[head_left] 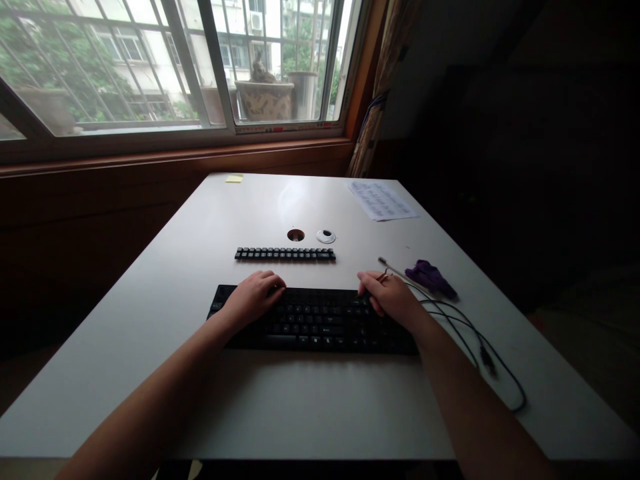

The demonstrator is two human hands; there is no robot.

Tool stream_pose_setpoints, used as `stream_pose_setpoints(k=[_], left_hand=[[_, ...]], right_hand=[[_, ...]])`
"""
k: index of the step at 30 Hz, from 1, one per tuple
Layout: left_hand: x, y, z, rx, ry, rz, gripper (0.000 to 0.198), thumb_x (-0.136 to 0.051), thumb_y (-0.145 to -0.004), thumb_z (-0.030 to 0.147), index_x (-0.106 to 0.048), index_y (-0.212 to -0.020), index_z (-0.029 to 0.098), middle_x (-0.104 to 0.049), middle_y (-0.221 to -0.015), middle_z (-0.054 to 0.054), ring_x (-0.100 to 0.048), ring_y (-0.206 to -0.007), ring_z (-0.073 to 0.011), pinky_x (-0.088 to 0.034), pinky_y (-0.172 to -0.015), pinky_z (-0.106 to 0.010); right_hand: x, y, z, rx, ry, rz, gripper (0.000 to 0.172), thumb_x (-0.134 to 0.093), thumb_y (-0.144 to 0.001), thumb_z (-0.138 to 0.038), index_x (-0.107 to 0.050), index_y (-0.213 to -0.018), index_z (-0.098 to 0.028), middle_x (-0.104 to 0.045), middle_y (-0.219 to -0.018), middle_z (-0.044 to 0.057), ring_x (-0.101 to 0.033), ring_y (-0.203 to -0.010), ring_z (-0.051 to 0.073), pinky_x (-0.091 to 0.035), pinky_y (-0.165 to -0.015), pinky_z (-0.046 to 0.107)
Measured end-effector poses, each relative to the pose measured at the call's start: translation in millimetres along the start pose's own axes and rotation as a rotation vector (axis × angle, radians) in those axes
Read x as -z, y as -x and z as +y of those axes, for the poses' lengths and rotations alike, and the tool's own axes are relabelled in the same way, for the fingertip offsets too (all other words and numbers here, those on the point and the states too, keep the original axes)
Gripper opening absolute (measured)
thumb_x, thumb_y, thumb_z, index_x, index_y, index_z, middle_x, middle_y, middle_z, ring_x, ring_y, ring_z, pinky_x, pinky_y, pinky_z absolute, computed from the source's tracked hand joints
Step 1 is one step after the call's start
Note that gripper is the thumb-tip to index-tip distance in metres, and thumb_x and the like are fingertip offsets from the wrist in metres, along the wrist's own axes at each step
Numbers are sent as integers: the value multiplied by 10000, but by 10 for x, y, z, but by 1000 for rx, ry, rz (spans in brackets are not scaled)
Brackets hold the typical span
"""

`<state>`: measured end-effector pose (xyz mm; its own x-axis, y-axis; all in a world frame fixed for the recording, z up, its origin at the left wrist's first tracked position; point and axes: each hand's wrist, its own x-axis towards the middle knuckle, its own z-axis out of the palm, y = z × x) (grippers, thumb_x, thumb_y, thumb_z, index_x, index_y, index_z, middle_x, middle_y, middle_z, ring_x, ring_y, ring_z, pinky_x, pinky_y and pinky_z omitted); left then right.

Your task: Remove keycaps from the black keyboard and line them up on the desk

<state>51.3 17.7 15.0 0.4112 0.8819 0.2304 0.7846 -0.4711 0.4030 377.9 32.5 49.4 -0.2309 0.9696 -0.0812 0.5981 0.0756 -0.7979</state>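
Two bare hands are set at a black keyboard (315, 329), which is laid flat on the white table (150, 320) between the forearms. By the right hand (393, 300), thumb and fingers are pinched together over the keyboard's upper right part, and a thin, wire-like item (384, 274) seems to be gripped there; what it is cannot be told. The left hand (255, 293) is rested on the upper left part with its fingers curled; whether anything is held beneath them cannot be told, as the fingertips are hidden.

Just beyond the keyboard, loose keycaps (285, 254) are lined up in two tight rows, with a round hole (295, 235) and a white ring-shaped cover (326, 236) behind them. To the right, a black cable (457, 319) is looped near the right forearm, and a purple cloth (430, 277) is crumpled beside a slender rod (393, 267).

If the keyboard were shoved forward, the rows could be scattered and a cap lost down the hole. If the item were slipped under pressure, a surface could be scratched; if the cable were snagged by the forearm, it could be dragged askew.
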Motion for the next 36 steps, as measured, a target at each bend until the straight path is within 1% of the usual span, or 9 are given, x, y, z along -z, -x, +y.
stream_pose_setpoints(k=[11,15,18,22,26,28,31,33,36], left_hand=[[-3,4,-6,-11,0,7,139,-539,-952,270,-667,-980,222,-673,-982,-49,-622,-945,-222,-505,-842,-351],[0,4,-3,-16,1,17,143,-539,-951,277,-670,-969,223,-676,-972,-50,-625,-936,-224,-507,-831,-352],[3,1,0,-11,4,16,142,-543,-950,278,-673,-969,224,-677,-969,-50,-627,-935,-221,-508,-837,-349],[12,-5,5,-12,9,8,134,-551,-947,273,-674,-971,223,-677,-969,-51,-627,-937,-221,-508,-846,-353],[17,-7,13,-6,9,5,132,-548,-948,265,-670,-969,220,-676,-970,-51,-625,-939,-221,-506,-850,-354],[16,-6,16,-6,8,5,131,-547,-948,261,-669,-972,219,-675,-971,-51,-624,-940,-221,-506,-848,-354],[10,-2,13,-11,8,7,130,-547,-947,261,-668,-973,219,-674,-972,-52,-624,-938,-221,-507,-845,-354],[3,0,5,-12,9,6,129,-548,-947,262,-667,-972,220,-673,-974,-51,-624,-938,-222,-506,-846,-354],[-4,3,-7,-11,10,5,130,-548,-946,261,-668,-976,222,-672,-979,-50,-625,-940,-222,-506,-848,-355]], right_hand=[[9,-56,113,-39,-137,73,462,-445,-914,-545,-623,-702,-175,-450,-359,-49,-404,-295,112,-308,-367,234],[4,-36,89,-25,-94,84,472,-434,-916,-550,-620,-687,-182,-439,-353,-48,-408,-303,119,-306,-385,241],[-23,8,-4,45,59,115,471,-408,-940,-510,-611,-654,-194,-455,-376,-35,-455,-359,131,-338,-451,251],[-123,88,-172,246,424,145,446,-377,-971,-416,-568,-631,-200,-573,-529,15,-554,-531,158,-341,-568,270],[-183,125,-248,279,667,158,404,-398,-960,-410,-585,-669,-202,-593,-566,38,-560,-569,182,-310,-579,288],[-141,108,-204,259,566,133,425,-390,-962,-426,-585,-659,-199,-580,-554,29,-554,-557,171,-326,-573,279],[-26,46,-45,142,222,74,477,-373,-961,-486,-602,-662,-194,-506,-459,-11,-508,-456,141,-357,-518,254],[36,-1,81,43,31,53,482,-398,-942,-536,-625,-701,-186,-468,-413,-34,-446,-371,124,-342,-448,245],[66,-49,212,-14,-119,40,483,-435,-915,-570,-638,-731,-172,-449,-395,-46,-406,-331,110,-310,-392,232]])
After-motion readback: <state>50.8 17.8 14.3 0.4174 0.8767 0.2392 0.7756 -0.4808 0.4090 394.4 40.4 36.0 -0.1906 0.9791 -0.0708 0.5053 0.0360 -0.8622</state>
